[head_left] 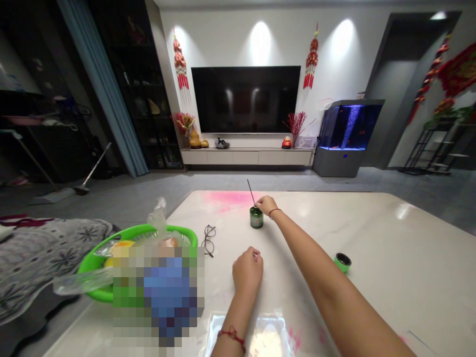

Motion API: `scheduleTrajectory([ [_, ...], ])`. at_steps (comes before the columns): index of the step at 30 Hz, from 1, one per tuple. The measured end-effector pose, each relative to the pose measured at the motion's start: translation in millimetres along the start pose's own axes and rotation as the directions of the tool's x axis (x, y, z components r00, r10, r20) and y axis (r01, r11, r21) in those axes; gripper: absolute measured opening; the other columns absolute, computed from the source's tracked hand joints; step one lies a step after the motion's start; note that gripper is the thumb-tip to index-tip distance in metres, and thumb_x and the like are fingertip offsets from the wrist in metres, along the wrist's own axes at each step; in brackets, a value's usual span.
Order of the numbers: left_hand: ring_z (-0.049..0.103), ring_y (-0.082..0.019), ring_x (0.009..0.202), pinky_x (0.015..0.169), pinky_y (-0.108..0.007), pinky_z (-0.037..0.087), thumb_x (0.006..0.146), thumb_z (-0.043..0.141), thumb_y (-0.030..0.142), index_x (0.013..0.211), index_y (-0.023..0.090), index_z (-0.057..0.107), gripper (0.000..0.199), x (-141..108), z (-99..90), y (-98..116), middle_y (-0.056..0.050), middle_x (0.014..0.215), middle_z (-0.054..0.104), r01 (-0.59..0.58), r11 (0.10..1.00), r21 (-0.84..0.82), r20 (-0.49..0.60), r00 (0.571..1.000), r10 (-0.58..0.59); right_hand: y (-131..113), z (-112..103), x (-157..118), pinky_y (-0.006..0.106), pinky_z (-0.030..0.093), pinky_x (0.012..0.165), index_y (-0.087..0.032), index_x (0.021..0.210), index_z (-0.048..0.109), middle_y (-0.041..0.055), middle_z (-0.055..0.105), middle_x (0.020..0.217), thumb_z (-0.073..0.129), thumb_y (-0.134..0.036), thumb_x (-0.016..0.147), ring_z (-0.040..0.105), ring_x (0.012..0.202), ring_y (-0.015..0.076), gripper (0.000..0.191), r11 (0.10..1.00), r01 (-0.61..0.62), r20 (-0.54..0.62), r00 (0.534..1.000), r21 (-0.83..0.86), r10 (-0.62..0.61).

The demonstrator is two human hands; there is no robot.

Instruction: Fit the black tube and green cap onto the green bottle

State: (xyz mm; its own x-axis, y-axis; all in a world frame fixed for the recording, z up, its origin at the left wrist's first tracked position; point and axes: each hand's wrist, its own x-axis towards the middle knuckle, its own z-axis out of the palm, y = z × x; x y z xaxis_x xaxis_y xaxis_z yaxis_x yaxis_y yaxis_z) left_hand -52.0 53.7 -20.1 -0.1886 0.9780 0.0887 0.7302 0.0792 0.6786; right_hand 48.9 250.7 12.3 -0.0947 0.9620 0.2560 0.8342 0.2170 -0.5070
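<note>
My right hand (267, 204) reaches far across the table, its fingers pinched round the lower part of a thin black stick (251, 190). The stick leans a little left, and its lower end is hidden at the mouth of a small green jar (256, 218) with a label. Nearer to me, my left hand (248, 270) is closed above the tabletop, with the fingers curled in; what they hold, if anything, is hidden. A green round lid or cup (342, 263) with a dark inside lies to the right of my right forearm.
Glasses (208, 240) lie left of my hands on the pale table (297, 277). A green basket (186, 231) with bagged items stands at the left, partly blurred. Beneath my left wrist is a clear tray (286, 337). Pink stains (230, 198) mark the tabletop.
</note>
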Motion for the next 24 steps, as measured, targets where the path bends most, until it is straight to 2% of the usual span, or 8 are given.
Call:
scheduleTrajectory([
  [3, 0.056, -0.013, 0.067, 0.059, -0.022, 0.031, 0.076, 0.049, 0.022, 0.079, 0.022, 0.061, 0.013, -0.7, 2.7, 1.9, -0.002, 0.077, 0.066, -0.014, 0.993, -0.119, 0.01, 1.0, 0.015, 0.2, -3.5, 3.2, 0.02, 0.041, 0.066, -0.016, 0.081, 0.071, 0.0068, 0.07, 0.083, 0.056, -0.027, 0.077, 0.062, 0.079, 0.0142, 0.019, 0.999, 0.028, 0.031, 0.999, -0.023, -0.027],
  [9, 0.052, -0.012, 0.062, 0.058, -0.02, 0.03, 0.073, 0.053, 0.019, 0.076, 0.023, 0.061, 0.009, -3.5, 0.9, 8.6, 0.0, 0.068, 0.062, -0.01, 0.959, -0.284, -0.049, 0.999, -0.004, -1.9, -10.4, 5.9, 0.02, 0.04, 0.069, -0.018, 0.087, 0.07, 0.0054, 0.069, 0.089, 0.057, -0.021, 0.075, 0.06, 0.082, 0.0142, 0.018, 0.99, 0.115, 0.064, 0.992, -0.086, -0.109],
  [17, 0.053, -0.012, 0.063, 0.058, -0.021, 0.031, 0.076, 0.05, 0.021, 0.079, 0.023, 0.061, 0.012, -6.3, 3.7, 6.9, -0.001, 0.071, 0.063, -0.029, 0.969, -0.247, -0.035, 0.999, 0.021, -10.8, -11.4, 1.0, 0.022, 0.039, 0.068, -0.013, 0.084, 0.068, 0.0093, 0.068, 0.088, 0.05, -0.017, 0.079, 0.059, 0.08, 0.0153, 0.02, 0.972, 0.169, 0.071, 0.985, -0.163, -0.16],
  [24, 0.053, -0.012, 0.063, 0.058, -0.021, 0.031, 0.075, 0.051, 0.019, 0.078, 0.023, 0.061, 0.011, -7.4, 4.8, 5.3, 0.0, 0.069, 0.063, -0.031, 0.96, -0.278, -0.025, 0.999, 0.025, -17.4, -14.2, 0.4, 0.023, 0.038, 0.069, -0.012, 0.075, 0.069, 0.012, 0.069, 0.084, 0.052, -0.015, 0.077, 0.06, 0.08, 0.0171, 0.017, 0.961, 0.189, 0.082, 0.981, -0.201, -0.176],
])
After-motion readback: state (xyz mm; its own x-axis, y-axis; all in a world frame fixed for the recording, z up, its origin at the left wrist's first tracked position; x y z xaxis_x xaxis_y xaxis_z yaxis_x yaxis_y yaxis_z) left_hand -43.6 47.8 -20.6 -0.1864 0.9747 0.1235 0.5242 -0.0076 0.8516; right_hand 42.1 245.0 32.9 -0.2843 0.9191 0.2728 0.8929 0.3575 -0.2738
